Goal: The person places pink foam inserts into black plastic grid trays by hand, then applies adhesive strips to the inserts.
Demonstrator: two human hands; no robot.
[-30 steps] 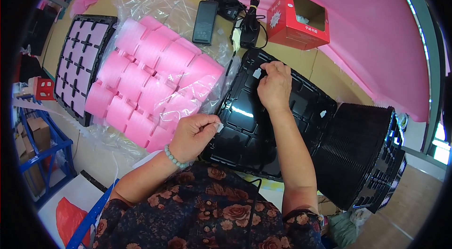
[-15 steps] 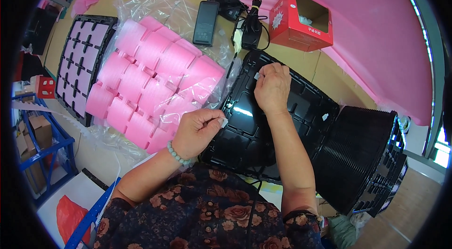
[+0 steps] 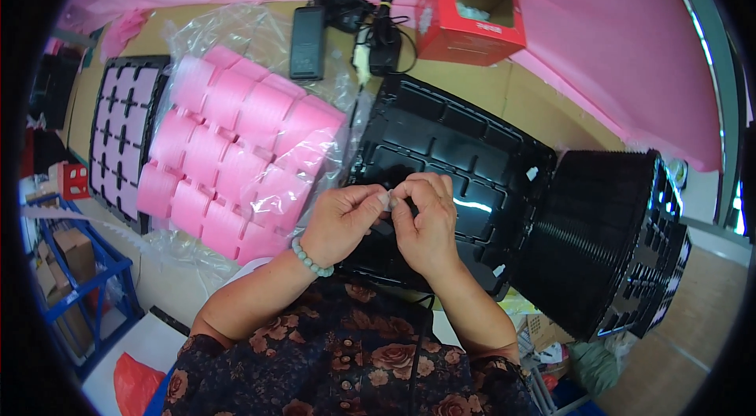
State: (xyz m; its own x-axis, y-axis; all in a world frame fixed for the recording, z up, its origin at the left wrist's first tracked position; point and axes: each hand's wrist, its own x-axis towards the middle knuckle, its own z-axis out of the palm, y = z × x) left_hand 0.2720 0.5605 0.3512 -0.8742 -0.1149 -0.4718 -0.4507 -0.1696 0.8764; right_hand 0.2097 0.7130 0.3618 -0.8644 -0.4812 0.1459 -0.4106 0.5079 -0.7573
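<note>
Over the near left part of a black plastic tray [image 3: 480,133], my two hands meet fingertip to fingertip. My left hand [image 3: 342,229], with a beaded bracelet at the wrist, is closed in a pinch on a small white piece [image 3: 389,197]. Against the same piece press the thumb and fingers of my right hand [image 3: 427,219], also closed. The piece is mostly covered by the fingertips. On the tray's right side lie a small white tab [image 3: 531,173] and a second white tab [image 3: 498,270] nearer to me.
Right of the tray lies a stack of black trays [image 3: 594,235]. On the left are pink foam sheets [image 3: 244,140] in clear plastic and a pink-filled black tray [image 3: 126,125]. Behind stand a dark rectangular device [image 3: 307,44], cabled adapters [image 3: 383,42] and an open red box [image 3: 472,38].
My right hand has left the far part of the tray and come back to my left hand; their fingertips now meet. The white piece at the tray's far left no longer shows there. The view has shifted.
</note>
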